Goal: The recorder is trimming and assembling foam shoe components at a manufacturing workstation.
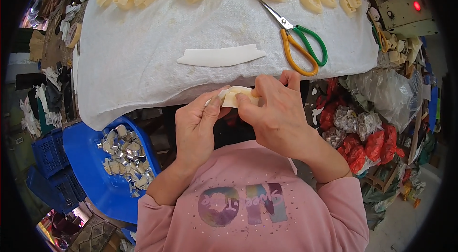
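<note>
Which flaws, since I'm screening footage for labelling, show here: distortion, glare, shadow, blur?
Head view: fisheye distortion, with black curving in at both sides; head view: a red lamp glows at upper right, and the white cloth is brightly lit; head view: deep shadow lies under the cloth's near edge; head view: the left hand and right hand look fairly sharp around the pale piece.

The pink shirt (243,171) bears purplish lettering (254,206), seemingly stud-trimmed
</note>
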Demonstrator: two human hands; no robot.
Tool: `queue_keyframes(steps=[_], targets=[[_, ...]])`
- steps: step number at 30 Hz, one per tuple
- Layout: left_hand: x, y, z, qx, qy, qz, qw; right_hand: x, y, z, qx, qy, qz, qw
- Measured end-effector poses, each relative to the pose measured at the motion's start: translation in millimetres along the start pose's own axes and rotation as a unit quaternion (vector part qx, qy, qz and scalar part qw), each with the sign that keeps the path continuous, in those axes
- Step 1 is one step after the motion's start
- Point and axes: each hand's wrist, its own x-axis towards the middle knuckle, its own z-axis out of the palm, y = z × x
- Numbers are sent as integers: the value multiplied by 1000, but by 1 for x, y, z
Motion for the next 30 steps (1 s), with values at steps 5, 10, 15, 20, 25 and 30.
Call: queue_keyframes(steps=[5, 10, 15, 20, 25, 30], targets=[[2, 0, 4, 19, -39, -31, 999, -2, 3, -1, 7, -23, 15, 1000], [3, 2, 9, 135, -47, -22, 989, -8, 5, 10, -25, 17, 9, 1000], [-1, 11, 12, 347, -82, 37, 934, -11, 14, 18, 5, 38, 5, 999], [7, 3, -7, 42, -115, 12, 992, -17, 30, 20, 87, 117, -6, 989], [16, -20, -13, -107, -240, -124, 957, -13, 30, 18, 146, 111, -30, 983], [19, -21, -5, -258, -266, -220, 902, -13, 28, 13, 184, 96, -55, 977]])
